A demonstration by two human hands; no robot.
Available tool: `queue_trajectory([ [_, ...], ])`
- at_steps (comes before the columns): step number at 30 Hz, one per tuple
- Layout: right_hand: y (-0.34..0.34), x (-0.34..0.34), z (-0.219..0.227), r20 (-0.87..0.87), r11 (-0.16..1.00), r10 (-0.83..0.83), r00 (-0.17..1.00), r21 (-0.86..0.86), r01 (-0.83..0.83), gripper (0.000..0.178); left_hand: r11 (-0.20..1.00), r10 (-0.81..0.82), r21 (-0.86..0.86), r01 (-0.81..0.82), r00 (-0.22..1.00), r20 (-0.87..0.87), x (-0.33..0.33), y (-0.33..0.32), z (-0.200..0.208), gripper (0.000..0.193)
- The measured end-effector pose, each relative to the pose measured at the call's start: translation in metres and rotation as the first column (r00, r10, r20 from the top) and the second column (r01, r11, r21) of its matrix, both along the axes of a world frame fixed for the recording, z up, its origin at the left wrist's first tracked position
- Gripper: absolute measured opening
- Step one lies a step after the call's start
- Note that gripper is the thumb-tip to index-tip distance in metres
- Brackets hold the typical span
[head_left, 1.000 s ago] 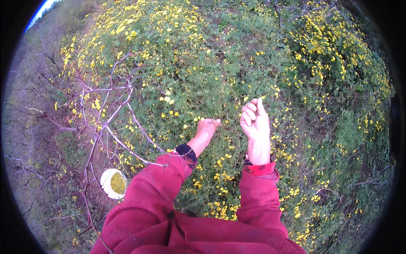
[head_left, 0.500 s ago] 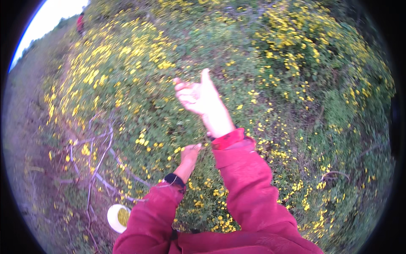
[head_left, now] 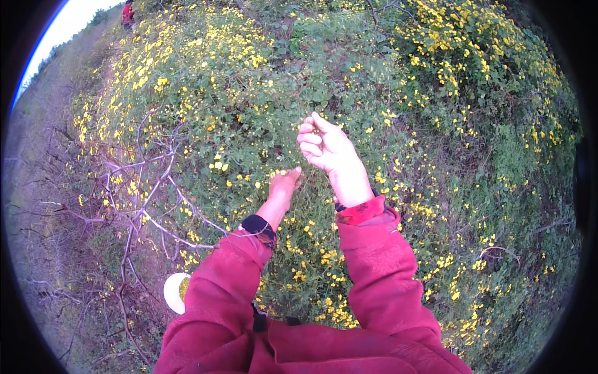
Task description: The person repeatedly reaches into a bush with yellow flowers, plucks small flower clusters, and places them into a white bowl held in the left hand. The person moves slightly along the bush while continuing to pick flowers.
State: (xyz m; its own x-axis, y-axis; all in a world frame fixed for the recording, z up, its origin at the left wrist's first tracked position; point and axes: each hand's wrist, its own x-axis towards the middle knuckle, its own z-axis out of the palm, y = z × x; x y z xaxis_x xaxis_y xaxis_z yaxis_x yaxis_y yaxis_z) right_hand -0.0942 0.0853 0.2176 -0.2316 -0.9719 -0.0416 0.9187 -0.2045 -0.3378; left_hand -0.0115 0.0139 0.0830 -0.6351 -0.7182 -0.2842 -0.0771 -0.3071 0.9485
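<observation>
Green plants with small yellow flowers [head_left: 218, 166] surround both hands. My right hand [head_left: 331, 148] is raised over the foliage, its fingers curled in and the thumb pressed toward the index finger. Anything in that pinch is too small to make out. Lower and to the left, my left hand [head_left: 283, 189] reaches in among the stems with its fingers drawn together; what they hold, if anything, is hidden. A white bowl-like container [head_left: 172, 293] with yellow flowers inside is partly covered by my left sleeve.
Bare, forked branches [head_left: 148, 202] stick up at the left, one reaching my left forearm. Dense yellow blooms [head_left: 451, 43] cover the bush at the upper right. Far off at the upper left stands a person [head_left: 128, 15] in red. A dry curved twig [head_left: 498, 250] lies at the right.
My right hand has shifted right and slightly down, its raised thumb and loose fingers now closed together. The left hand has moved up, nearer to the right. The view has shifted slightly.
</observation>
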Motion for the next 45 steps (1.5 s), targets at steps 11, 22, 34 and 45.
queue_trajectory([
  [11,0.039,-0.008,-0.045,-0.234,0.995,0.033,0.972,0.097,-0.011,0.023,0.240,0.100,-0.935,-0.259,0.965,-0.242,0.073,0.052,0.091,0.024],
  [22,0.058,0.015,-0.045,-0.426,0.969,0.015,0.905,0.230,0.092,0.027,0.976,-0.212,-0.016,0.216,0.934,-0.287,0.001,0.036,0.086,0.031],
  [34,0.068,0.032,-0.055,-0.656,0.945,0.150,0.739,0.316,0.089,0.024,0.941,-0.161,0.232,0.247,0.928,-0.337,0.002,0.025,0.061,0.034],
  [45,0.126,0.017,-0.072,-0.060,0.970,-0.155,0.986,0.178,0.164,0.045,0.957,-0.090,0.236,0.168,0.948,-0.306,0.012,0.016,0.056,0.025],
])
